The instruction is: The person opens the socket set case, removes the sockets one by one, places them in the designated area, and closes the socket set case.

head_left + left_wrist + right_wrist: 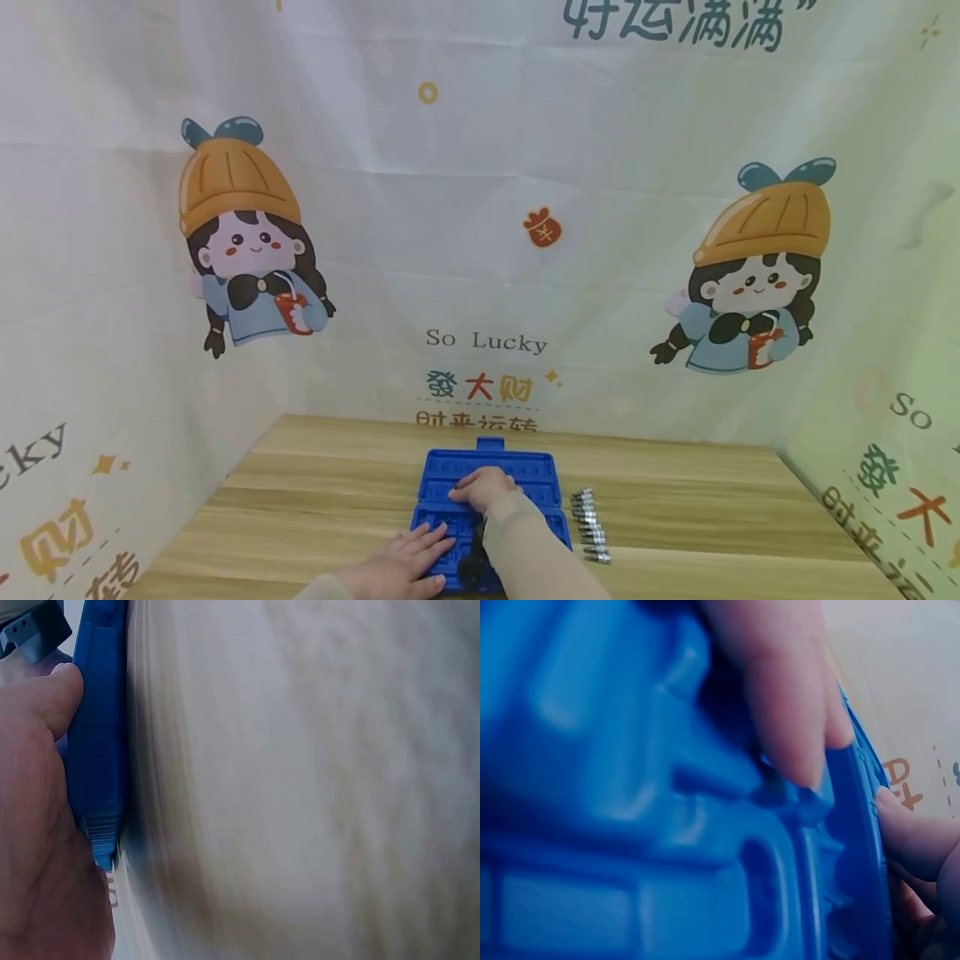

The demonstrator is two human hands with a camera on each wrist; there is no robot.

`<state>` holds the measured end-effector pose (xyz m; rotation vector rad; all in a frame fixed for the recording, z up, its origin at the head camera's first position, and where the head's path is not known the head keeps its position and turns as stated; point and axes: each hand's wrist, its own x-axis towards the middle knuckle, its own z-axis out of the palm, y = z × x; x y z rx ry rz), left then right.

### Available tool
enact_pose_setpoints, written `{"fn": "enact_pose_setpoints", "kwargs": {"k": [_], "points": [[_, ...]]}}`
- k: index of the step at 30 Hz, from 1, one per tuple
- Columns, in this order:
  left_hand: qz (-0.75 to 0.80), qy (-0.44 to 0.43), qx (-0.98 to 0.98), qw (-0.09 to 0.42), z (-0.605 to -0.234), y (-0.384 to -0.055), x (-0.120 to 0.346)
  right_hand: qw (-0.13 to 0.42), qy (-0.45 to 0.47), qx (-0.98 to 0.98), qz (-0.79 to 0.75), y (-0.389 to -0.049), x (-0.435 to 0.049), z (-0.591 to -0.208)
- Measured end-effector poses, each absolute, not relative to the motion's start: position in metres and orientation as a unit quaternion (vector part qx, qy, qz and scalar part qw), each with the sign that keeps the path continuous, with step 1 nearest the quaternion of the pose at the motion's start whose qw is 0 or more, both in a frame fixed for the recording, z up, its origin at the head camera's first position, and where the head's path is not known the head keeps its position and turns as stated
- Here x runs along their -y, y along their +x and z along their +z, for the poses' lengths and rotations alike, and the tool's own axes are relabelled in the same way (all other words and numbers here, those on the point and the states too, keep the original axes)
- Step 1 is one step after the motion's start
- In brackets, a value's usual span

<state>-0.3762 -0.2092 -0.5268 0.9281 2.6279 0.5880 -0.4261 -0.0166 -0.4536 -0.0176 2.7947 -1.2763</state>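
Note:
A blue plastic tool case (498,464) lies unfolded on the table, moulded slots showing inside. My left hand (408,560) rests on its near left part with fingers extended; a fingertip (787,742) touches the slotted tray in the right wrist view. Over the inner edge of the far half, my right hand (486,487) bends down with curled fingers. Its thumb (911,829) is against the blue edge in the right wrist view. Whether it pinches something small is hidden. Several silver sockets (590,525) lie in a row on the table, right of the case.
The wooden table (697,500) extends to both sides of the case. A printed cloth (480,275) hangs behind and along both sides. A black device (472,567) hangs by my right wrist, above the near half of the case.

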Motion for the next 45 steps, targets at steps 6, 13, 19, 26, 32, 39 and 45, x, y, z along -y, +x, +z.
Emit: {"fn": "enact_pose_setpoints", "kwargs": {"k": [6,13,19,26,32,39,45], "points": [[0.186,0.329,-0.917,0.128,-0.488,-0.345,0.195,0.075,-0.022,-0.902,-0.425,-0.435,0.014,-0.457],[0.179,0.342,-0.917,0.105,-0.496,-0.348,0.198,0.09,-0.043,-0.905,-0.414,-0.437,0.016,-0.456],[0.177,0.33,-0.922,0.102,-0.49,-0.343,0.195,0.09,-0.05,-0.908,-0.406,-0.434,0.018,-0.453],[0.176,0.323,-0.924,0.102,-0.486,-0.341,0.193,0.12,-0.08,-0.914,-0.379,-0.439,0.015,-0.449],[0.171,0.326,-0.925,0.097,-0.484,-0.343,0.192,0.116,-0.078,-0.907,-0.396,-0.443,0.014,-0.448],[0.168,0.329,-0.924,0.097,-0.484,-0.346,0.193,0.093,-0.046,-0.894,-0.436,-0.44,0.015,-0.448],[0.179,0.334,-0.92,0.1,-0.483,-0.345,0.195,0.063,-0.014,-0.896,-0.439,-0.436,0.019,-0.452]]}}
